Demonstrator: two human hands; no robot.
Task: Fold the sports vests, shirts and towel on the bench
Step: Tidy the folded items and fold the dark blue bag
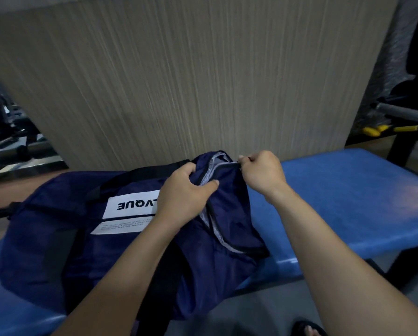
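**Both hands on the zip of a navy bag on the bench**

A navy bag [86,238] of thin fabric lies on the blue bench [348,202], covering its left part and hanging a little over the front edge. Black straps [140,172] cross its top and side. A white label [128,206] on its upper face carries black letters seen upside down, partly hidden by the left wrist, with lines of small print below that are too small to read.

The zip [215,229] runs along the bag's right end, black with a light grey lining showing along the open seam. The left hand [186,192] grips the fabric just beside the zip, fingers curled over the cloth and thumb pressed against the grey lining. The right hand [259,173] is clenched at the far end of the zip, pinching something small there between thumb and fingers; the pull itself is hidden by the fingers. The fabric is drawn up into a ridge between the two hands.

No vests, shirts or towel show; the bag's inside is not visible.

Behind the bench stands a wood-grain panel [191,81]. Dark gym equipment [16,146] sits at the left, and a machine frame with yellow parts [377,129] at the right. A foot in a dark sandal [309,329] shows at the bottom edge.
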